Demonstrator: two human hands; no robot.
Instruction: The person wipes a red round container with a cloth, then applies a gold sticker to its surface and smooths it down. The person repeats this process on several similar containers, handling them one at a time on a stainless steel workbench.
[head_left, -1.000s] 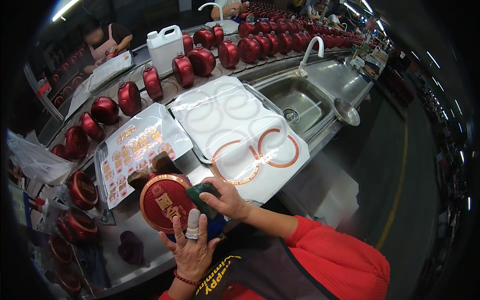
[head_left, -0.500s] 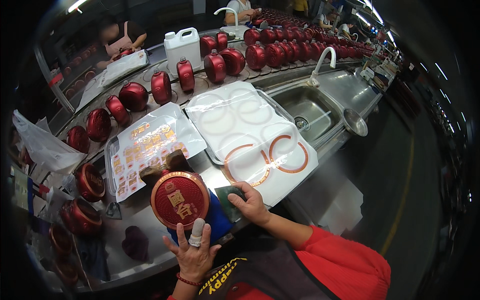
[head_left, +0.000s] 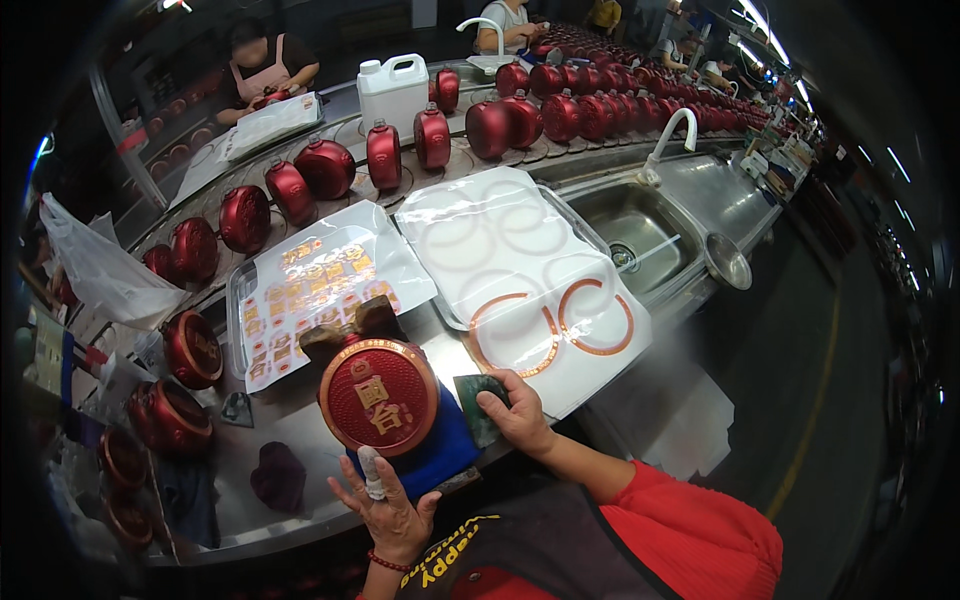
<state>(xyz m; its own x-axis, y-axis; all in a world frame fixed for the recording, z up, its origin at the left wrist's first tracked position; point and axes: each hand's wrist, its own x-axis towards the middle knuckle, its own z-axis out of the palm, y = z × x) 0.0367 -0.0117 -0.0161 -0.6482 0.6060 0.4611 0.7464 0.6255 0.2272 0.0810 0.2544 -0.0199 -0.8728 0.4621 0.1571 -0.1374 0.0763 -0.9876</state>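
Observation:
A round red flask-shaped bottle (head_left: pixel 378 394) with a gold rim and gold characters lies face up on a blue cloth pad (head_left: pixel 428 457) at the counter's front edge. My left hand (head_left: pixel 388 510) is open just below it, one finger wrapped in white tape, fingertips near the bottle's lower rim. My right hand (head_left: pixel 516 412) rests to the bottle's right, fingers pressing a small dark green square pad (head_left: pixel 474 400) onto the counter. Beyond it a tray of white film (head_left: pixel 520 270) carries two orange-gold ring decals (head_left: pixel 595 318).
A second tray (head_left: pixel 300 285) holds gold label decals. Many red bottles (head_left: pixel 325 168) stand in a curved row behind, with a white jug (head_left: pixel 392 92). A steel sink (head_left: pixel 640 225) with white tap lies right. More bottles (head_left: pixel 192 348) sit left. Other people work at the back.
My right hand has moved from over the bottle to its right side, bringing the green pad down on the counter. The bottle's face is now fully uncovered. The camera view shifted slightly.

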